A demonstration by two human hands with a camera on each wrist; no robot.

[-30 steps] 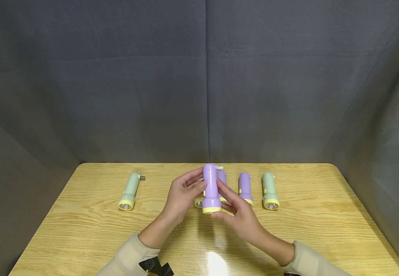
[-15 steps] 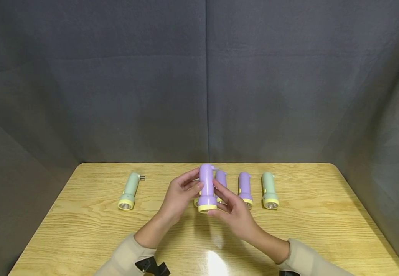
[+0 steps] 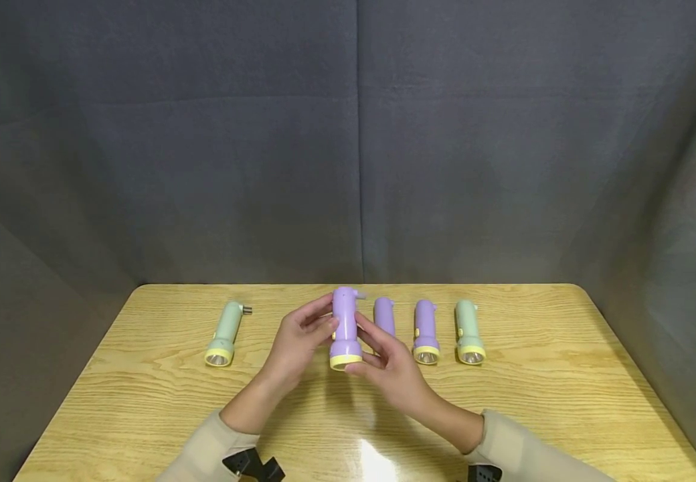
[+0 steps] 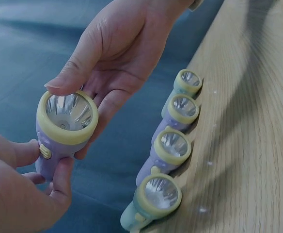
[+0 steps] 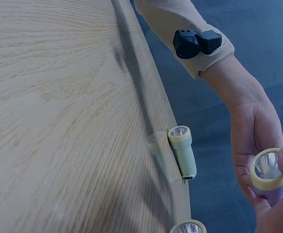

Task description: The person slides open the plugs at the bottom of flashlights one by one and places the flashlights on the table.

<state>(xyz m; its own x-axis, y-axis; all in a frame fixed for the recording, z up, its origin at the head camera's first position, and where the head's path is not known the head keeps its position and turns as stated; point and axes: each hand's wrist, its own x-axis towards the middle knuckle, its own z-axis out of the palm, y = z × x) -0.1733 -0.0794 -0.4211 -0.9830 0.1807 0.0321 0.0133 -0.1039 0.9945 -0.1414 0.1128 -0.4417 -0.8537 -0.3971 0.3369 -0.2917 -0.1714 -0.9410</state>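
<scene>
A purple flashlight (image 3: pixel 346 320) is held up off the table between two hands, its lens end toward the person. The left hand (image 3: pixel 300 341) pinches the body between thumb and fingers. The right hand (image 3: pixel 399 375) grips from the opposite side, thumb on the lens rim, fingers against the body.

The flashlight is smooth and glossy, flaring into a wide head with a pale yellow rim (image 4: pixel 66 134) around a ridged silver reflector (image 4: pixel 66 111). A small ribbed yellow switch (image 4: pixel 45 151) sits just by the left thumb. At the far end a short stub (image 3: pixel 360 295) juts rightward, its tip blurred.

Below the grip is a wood-grain table (image 3: pixel 143 402). Just behind the right fingers lies a second purple flashlight (image 3: pixel 385 318), partly covered; farther right, a third purple flashlight (image 3: pixel 425 321) and a mint-green flashlight (image 3: pixel 467 321). Well left of the grip lies another mint-green flashlight (image 3: pixel 226 328), metal prongs (image 3: pixel 247 310) out. Beyond everything hangs a dark grey cloth (image 3: pixel 203 167).
</scene>
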